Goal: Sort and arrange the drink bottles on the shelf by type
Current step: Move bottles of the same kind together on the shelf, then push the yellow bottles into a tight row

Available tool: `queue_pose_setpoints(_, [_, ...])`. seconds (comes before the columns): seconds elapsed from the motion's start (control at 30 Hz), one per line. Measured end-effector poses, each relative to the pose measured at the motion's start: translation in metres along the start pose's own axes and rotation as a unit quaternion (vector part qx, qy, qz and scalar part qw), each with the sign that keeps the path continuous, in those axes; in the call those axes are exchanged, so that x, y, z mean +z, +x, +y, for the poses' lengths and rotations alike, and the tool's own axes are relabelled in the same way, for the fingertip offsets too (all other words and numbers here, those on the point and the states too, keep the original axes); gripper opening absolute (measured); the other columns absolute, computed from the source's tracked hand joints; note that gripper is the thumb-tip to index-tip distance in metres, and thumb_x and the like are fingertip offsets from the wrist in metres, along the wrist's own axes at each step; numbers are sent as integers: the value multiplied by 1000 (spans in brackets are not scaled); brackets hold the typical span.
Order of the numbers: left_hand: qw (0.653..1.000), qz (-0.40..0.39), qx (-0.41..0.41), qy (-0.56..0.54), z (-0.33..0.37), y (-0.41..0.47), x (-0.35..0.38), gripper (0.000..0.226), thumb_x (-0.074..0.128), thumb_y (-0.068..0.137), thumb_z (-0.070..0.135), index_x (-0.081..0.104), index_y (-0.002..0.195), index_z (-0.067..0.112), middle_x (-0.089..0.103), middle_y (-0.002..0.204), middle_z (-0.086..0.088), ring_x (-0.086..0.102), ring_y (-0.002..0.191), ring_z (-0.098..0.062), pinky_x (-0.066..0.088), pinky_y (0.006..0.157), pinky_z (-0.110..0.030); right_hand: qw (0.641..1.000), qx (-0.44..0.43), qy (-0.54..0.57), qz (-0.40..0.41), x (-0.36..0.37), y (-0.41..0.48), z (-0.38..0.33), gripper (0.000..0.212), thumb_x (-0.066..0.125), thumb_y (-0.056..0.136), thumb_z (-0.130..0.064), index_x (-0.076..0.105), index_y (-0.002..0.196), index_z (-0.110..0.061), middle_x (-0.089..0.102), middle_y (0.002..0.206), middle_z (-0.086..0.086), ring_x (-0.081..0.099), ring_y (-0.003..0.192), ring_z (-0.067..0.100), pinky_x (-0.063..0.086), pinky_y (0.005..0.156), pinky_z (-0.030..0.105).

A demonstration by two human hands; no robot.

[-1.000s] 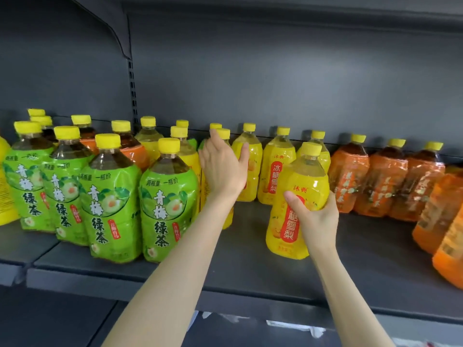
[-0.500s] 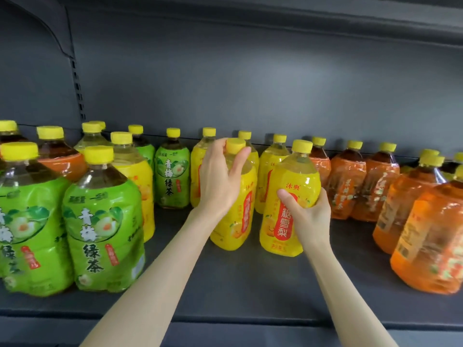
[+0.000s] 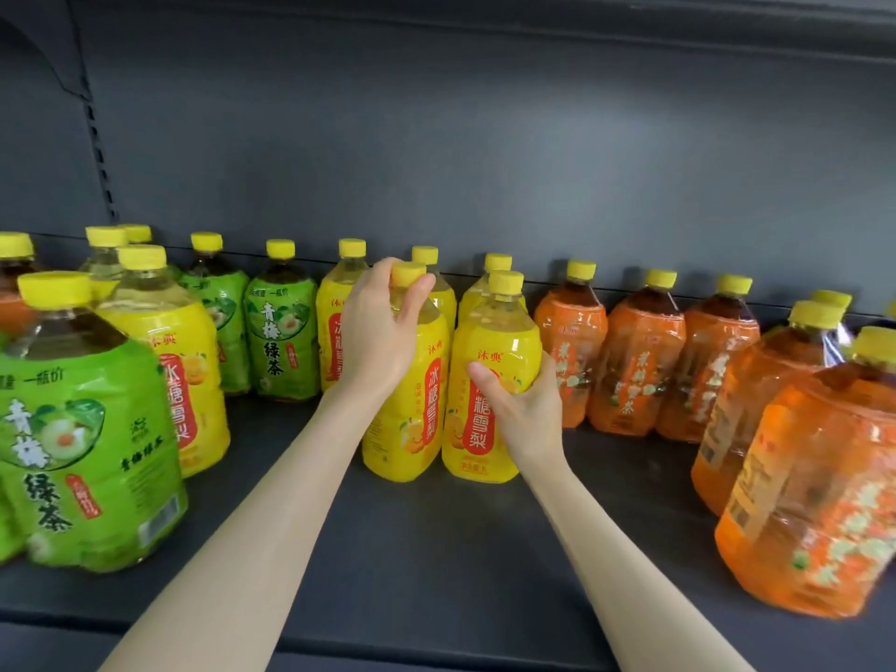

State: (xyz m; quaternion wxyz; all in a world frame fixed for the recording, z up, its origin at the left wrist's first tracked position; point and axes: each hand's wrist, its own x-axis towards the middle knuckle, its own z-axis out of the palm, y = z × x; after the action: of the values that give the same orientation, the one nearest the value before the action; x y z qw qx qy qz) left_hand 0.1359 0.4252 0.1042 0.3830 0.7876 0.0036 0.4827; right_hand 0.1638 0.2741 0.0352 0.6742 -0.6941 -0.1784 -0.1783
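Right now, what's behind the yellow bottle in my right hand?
Another yellow-capped bottle stands right behind the yellow bottle your right hand grips. Only its cap and a bit of shoulder show; its label and base are covered.

The left pear-drink bottle (image 3: pixel 412 429) stands just beside the right pear-drink bottle (image 3: pixel 499 332), before the back row (image 3: pixel 329 312). Plum-tea bottles (image 3: pixel 82 453) stand left (a stray pear-drink bottle (image 3: pixel 184 375) among them); probably jasmine-tea bottles (image 3: pixel 635 371) stand right.

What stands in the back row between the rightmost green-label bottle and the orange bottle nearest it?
Three yellow-label bottles, in the head view, partly hidden by the two yellow bottles the left hand and right hand grip.
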Motion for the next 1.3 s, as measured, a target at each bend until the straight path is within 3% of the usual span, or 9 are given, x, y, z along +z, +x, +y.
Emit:
queue_pose_setpoints(0.17, [998, 19, -24, 53, -3, -1, 9, 50, 45, 97, 42, 48, 134, 9, 56, 126, -9, 49, 118, -23, 37, 89, -26, 1000, 4, -5, 5, 5, -2, 2, 71, 73, 57, -62, 42, 118, -41, 59, 117, -11, 60, 108, 9, 50, 78, 16])
queue_pose_setpoints(0.27, [997, 19, -30, 72, -5, -6, 11, 50, 39, 99, 41, 43, 139, 10, 51, 135, -9, 45, 126, -23, 35, 96, -27, 999, 4, -30, -8, 2, -4, 0, 102, 71, 60, -63, 27, 145, -27, 55, 133, -3, 58, 116, 14, 52, 91, 28])
queue_pose_setpoints(0.4, [998, -35, -38, 23, -8, -18, 1, 53, 36, 101, 40, 32, 146, 12, 40, 148, -6, 33, 138, -19, 25, 106, -23, 995, 12, -96, -35, -5, -11, -12, 106, 65, 66, -64, 16, 152, -24, 52, 139, -1, 55, 122, 18, 49, 100, 42])
queue_pose_setpoints(0.5, [996, -79, -43, 14, -8, -34, -12, 57, 38, 99, 40, 26, 149, 15, 30, 154, -3, 23, 142, -16, 18, 110, -24, 988, 3, -146, -56, -15, -23, -23, 97, 66, 81, -52, 9, 154, -23, 44, 147, 0, 48, 131, 20, 47, 103, 45])
queue_pose_setpoints(0.6, [996, -73, -14, 42, -8, -50, -33, 50, 48, 98, 32, 40, 143, 14, 41, 147, -2, 35, 137, -16, 26, 108, -24, 980, -66, -187, -30, -21, -40, -34, 68, 64, 89, -39, 35, 148, -22, 41, 149, 2, 41, 136, 20, 45, 104, 46])
queue_pose_setpoints(0.77, [999, -18, 38, 33, -3, -73, -83, 17, 58, 93, 19, 70, 102, 11, 68, 91, 5, 63, 80, -4, 46, 71, -7, 977, -139, -161, 8, -10, -58, -61, 9, 63, 92, -17, 69, 99, -16, 64, 114, 1, 58, 106, 12, 50, 90, 37])
queue_pose_setpoints(1.03, [995, 89, 49, 0, -22, -80, -184, 15, 56, 92, 23, 68, 91, 14, 67, 80, 8, 61, 77, -3, 46, 63, -12, 984, -163, -56, -50, 86, -91, -105, 10, 61, 93, -12, 68, 89, -18, 65, 84, -15, 60, 82, -5, 44, 71, 7])
queue_pose_setpoints(1.2, [991, 112, 71, -11, -66, -78, -250, 11, 54, 92, 19, 64, 95, 15, 64, 87, 1, 57, 82, 0, 47, 63, -19, 985, -144, -13, -89, 175, -114, -113, 9, 63, 93, -21, 68, 99, -15, 67, 90, -12, 60, 84, -5, 44, 72, 9])
queue_pose_setpoints(1.3, [988, 129, 80, -6, -95, -76, -278, 20, 52, 92, 26, 64, 98, 10, 59, 94, -1, 54, 87, -6, 46, 70, -26, 989, -82, -5, -123, 220, -125, -110, 50, 66, 83, -51, 55, 125, -26, 60, 115, -18, 53, 109, -6, 45, 88, 15])
